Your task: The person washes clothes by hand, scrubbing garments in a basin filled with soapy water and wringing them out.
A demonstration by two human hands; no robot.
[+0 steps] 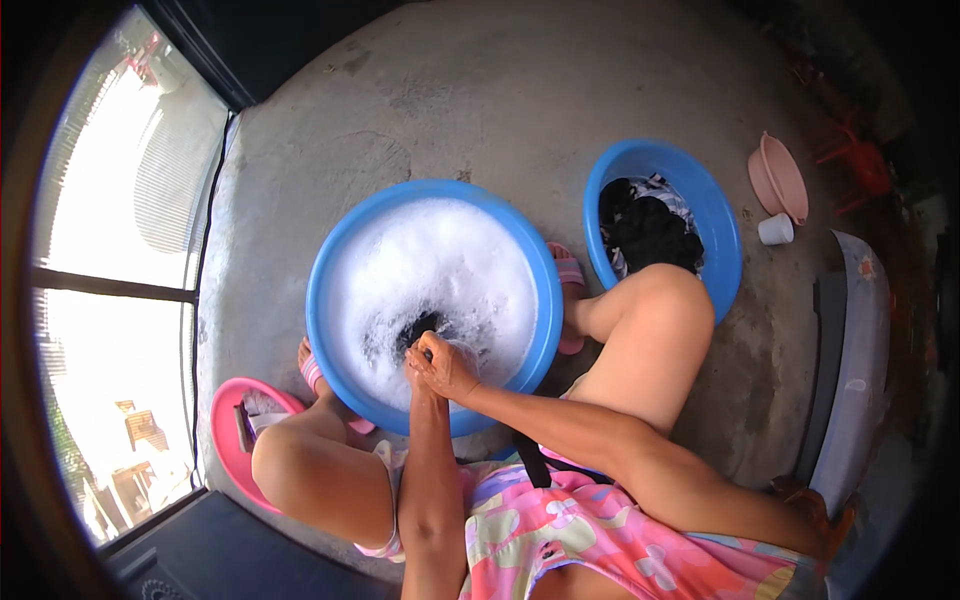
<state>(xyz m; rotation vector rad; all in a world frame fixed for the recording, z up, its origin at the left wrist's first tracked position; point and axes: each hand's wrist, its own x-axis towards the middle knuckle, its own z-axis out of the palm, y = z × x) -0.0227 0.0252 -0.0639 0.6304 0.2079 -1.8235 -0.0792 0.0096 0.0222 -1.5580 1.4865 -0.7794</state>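
A round blue plastic tub (321, 259) full of white suds stands on the floor between my feet. Over its near half my left hand (420, 369) and my right hand (450, 367) are pressed together, both closed on a wet black cloth (421, 328). Part of that cloth shows just beyond my fingers, lying in the foam; the rest is hidden under the suds and my hands. To the right, behind my raised knee, a second blue tub (718, 232) holds black clothes (652, 232) and some striped fabric (664, 193).
A pink basin (229, 442) with a brush-like item in it lies left of my left knee. At the right are a pale pink basin (766, 176), a white cup (775, 229) and a red plastic chair (862, 169). A glazed door (120, 289) borders the left.
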